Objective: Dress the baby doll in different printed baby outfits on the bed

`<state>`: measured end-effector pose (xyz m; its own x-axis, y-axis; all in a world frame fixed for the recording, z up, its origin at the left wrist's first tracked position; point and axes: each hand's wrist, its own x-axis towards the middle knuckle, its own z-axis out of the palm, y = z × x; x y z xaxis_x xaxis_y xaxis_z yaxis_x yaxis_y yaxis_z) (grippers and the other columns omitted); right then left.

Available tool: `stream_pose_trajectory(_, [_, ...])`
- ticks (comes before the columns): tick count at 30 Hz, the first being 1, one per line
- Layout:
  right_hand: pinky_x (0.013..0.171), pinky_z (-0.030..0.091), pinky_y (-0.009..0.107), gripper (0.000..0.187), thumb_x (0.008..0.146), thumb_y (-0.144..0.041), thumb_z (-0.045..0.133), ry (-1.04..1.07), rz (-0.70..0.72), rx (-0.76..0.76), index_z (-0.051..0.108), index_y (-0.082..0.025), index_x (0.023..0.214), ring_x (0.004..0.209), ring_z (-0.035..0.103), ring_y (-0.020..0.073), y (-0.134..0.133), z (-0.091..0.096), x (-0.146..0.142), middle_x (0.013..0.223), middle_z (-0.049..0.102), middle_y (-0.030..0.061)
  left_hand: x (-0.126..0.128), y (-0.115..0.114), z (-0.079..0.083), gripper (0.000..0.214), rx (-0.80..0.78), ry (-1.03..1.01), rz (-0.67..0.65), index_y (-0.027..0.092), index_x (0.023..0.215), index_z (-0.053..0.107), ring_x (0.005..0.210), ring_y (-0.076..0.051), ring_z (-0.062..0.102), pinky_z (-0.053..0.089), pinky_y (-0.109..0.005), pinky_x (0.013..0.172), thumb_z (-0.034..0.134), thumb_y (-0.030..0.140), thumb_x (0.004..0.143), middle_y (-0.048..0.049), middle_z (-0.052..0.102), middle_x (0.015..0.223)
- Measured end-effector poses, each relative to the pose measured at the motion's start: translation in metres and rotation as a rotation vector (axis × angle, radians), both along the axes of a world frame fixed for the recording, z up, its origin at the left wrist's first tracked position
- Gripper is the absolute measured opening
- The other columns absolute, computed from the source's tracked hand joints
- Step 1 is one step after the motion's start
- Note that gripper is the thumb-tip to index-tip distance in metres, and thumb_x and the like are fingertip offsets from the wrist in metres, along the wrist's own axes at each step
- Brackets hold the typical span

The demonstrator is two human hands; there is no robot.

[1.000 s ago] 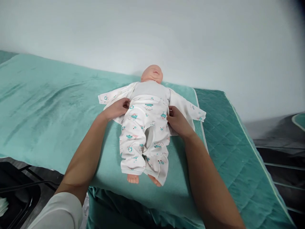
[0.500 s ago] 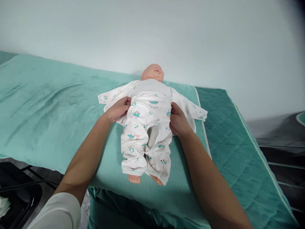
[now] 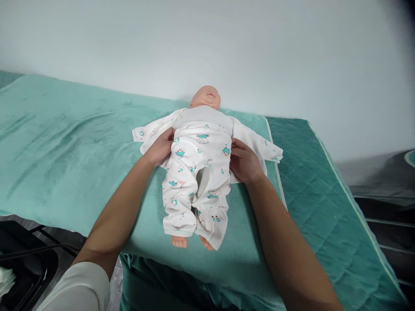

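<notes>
A baby doll [image 3: 205, 97] lies on its back on a teal blanket [image 3: 65, 142], head toward the wall. It wears white trousers [image 3: 194, 172] printed with teal figures, and an open white jacket [image 3: 152, 129] is spread under it. My left hand [image 3: 160, 147] grips the trousers at the doll's left-side waist, fingers curled into the cloth. My right hand [image 3: 244, 162] grips the trousers at the other side of the waist. Both bare feet [image 3: 179, 241] stick out of the trouser legs.
A darker quilted teal cover [image 3: 317, 185] lies to the right of the blanket. A white wall [image 3: 227, 43] runs behind the bed. A black tray [image 3: 22, 268] with something white in it sits at the lower left. Dark floor lies at the far right.
Both hands have pulled the trousers' waistband higher up the doll's body, and the doll has shifted slightly. The grip on both sides stays.
</notes>
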<state>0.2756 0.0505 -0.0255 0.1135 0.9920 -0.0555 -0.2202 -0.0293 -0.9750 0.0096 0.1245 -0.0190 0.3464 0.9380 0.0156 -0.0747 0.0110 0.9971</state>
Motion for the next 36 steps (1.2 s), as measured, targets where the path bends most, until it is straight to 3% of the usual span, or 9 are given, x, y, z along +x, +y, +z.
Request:
stream_pose_trajectory(3, [0.069,0.058,0.038,0.027,0.069,-0.032,0.08,-0.007,-0.01,0.001,0.066,-0.026,0.09,0.08,0.069,0.0219,-0.001,-0.001,0.004,0.087,0.072,0.0004,-0.005,0.002,0.002,0.027,-0.066,0.06,-0.059,0.019,0.099,0.067,0.089,-0.019,0.066,0.052,-0.031,0.078,0.078,0.028,0.075,-0.004,0.073,0.098])
stream_pose_trajectory(7, [0.068,0.059,0.036,0.041,0.062,-0.034,0.092,-0.091,0.078,0.023,0.063,-0.027,0.09,0.081,0.071,0.0218,-0.003,-0.001,0.006,0.09,0.075,-0.0002,-0.011,0.002,0.01,0.029,-0.098,0.219,-0.118,0.018,0.1,0.07,0.092,-0.022,0.068,0.055,-0.036,0.082,0.077,0.028,0.074,-0.0065,0.075,0.099])
stream_pose_trajectory(12, [0.083,0.064,0.043,0.048,0.055,-0.032,0.097,-0.154,0.035,-0.038,0.065,-0.026,0.091,0.1,0.074,0.0282,-0.003,0.002,0.0,0.102,0.08,0.0027,-0.006,-0.011,0.026,0.036,-0.057,0.28,-0.26,0.017,0.105,0.075,0.106,-0.031,0.071,0.057,-0.042,0.093,0.078,0.026,0.07,-0.0079,0.079,0.105])
stream_pose_trajectory(15, [0.09,0.064,0.046,0.048,0.059,-0.033,0.095,-0.126,0.008,-0.062,0.071,-0.026,0.1,0.111,0.073,0.0313,-0.004,0.006,-0.006,0.113,0.08,0.0035,0.0,-0.016,0.027,0.042,-0.067,0.224,-0.223,0.018,0.112,0.076,0.114,-0.032,0.071,0.056,-0.044,0.101,0.078,0.03,0.071,-0.008,0.08,0.111])
stream_pose_trajectory(20, [0.099,0.061,0.047,0.039,0.067,-0.033,0.09,-0.084,0.044,0.025,0.077,-0.028,0.103,0.117,0.072,0.0307,-0.006,0.009,-0.012,0.114,0.081,0.0012,0.006,-0.014,0.016,0.049,0.009,0.098,-0.168,0.018,0.119,0.075,0.119,-0.031,0.07,0.053,-0.048,0.108,0.078,0.031,0.072,-0.0105,0.079,0.12])
stream_pose_trajectory(28, [0.091,0.063,0.047,0.023,0.077,-0.04,0.08,-0.202,-0.076,0.116,0.08,-0.026,0.096,0.11,0.074,0.0297,-0.003,0.003,-0.013,0.103,0.083,0.0012,0.003,-0.013,0.021,0.054,0.18,0.199,-0.198,0.015,0.121,0.075,0.125,-0.037,0.066,0.052,-0.051,0.108,0.081,0.034,0.071,-0.0134,0.077,0.126])
stream_pose_trajectory(32, [0.098,0.06,0.047,0.021,0.078,-0.041,0.08,-0.248,-0.095,0.171,0.079,-0.026,0.093,0.114,0.072,0.0288,-0.001,0.002,-0.013,0.103,0.082,0.0003,0.003,-0.014,0.024,0.053,0.261,0.216,-0.195,0.018,0.124,0.075,0.134,-0.037,0.061,0.045,-0.051,0.117,0.08,0.036,0.074,-0.0123,0.073,0.135])
stream_pose_trajectory(36, [0.1,0.06,0.049,0.032,0.071,-0.043,0.087,-0.244,-0.128,0.111,0.074,-0.026,0.095,0.114,0.071,0.0305,0.003,-0.001,-0.011,0.107,0.081,0.003,0.007,-0.017,0.021,0.052,0.2,0.178,-0.155,0.018,0.126,0.074,0.136,-0.037,0.06,0.044,-0.05,0.118,0.076,0.04,0.079,-0.013,0.072,0.137])
